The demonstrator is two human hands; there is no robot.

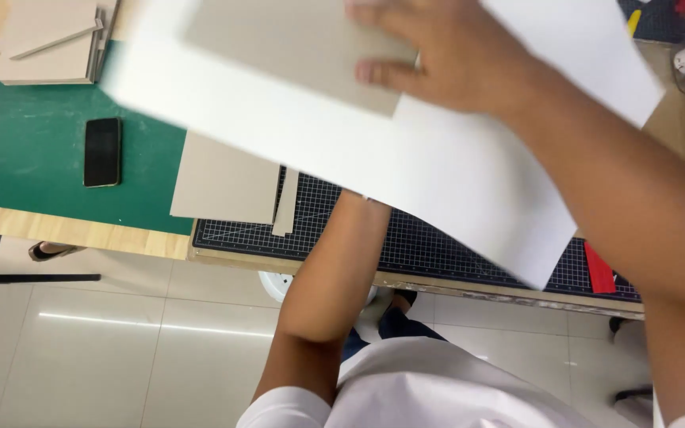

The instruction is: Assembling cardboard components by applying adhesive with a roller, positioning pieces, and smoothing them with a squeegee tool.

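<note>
2 arms reach over the work surface, and only 1 hand shows. The right hand point(445, 59) lies flat, fingers spread, pressing down on a grey card panel point(295, 43) that rests on a large white sheet point(406, 158); the palm and fingertips touch the card, and nothing is clenched. That white sheet is raised and tilted, blurred along its left edge, and it reaches from under the right hand down toward the near edge of the table. The left forearm runs up beneath the sheet, and the left hand is hidden under it, so whether it grips the sheet or is released cannot be told. Just left of that forearm, 1 grey board point(223, 182) and 1 narrow grey strip point(285, 202) lie flat, partly on a black gridded cutting mat point(438, 246). Farther left of the hands a green mat point(33, 150) covers the wooden table point(73, 231), with a black phone point(102, 151) lying on it, well apart from the sheet. Beyond the phone, at the far left corner, sits a stack of grey boards point(45, 43). Below the right forearm, a red piece point(598, 269) lies on the cutting mat near its edge.
</note>
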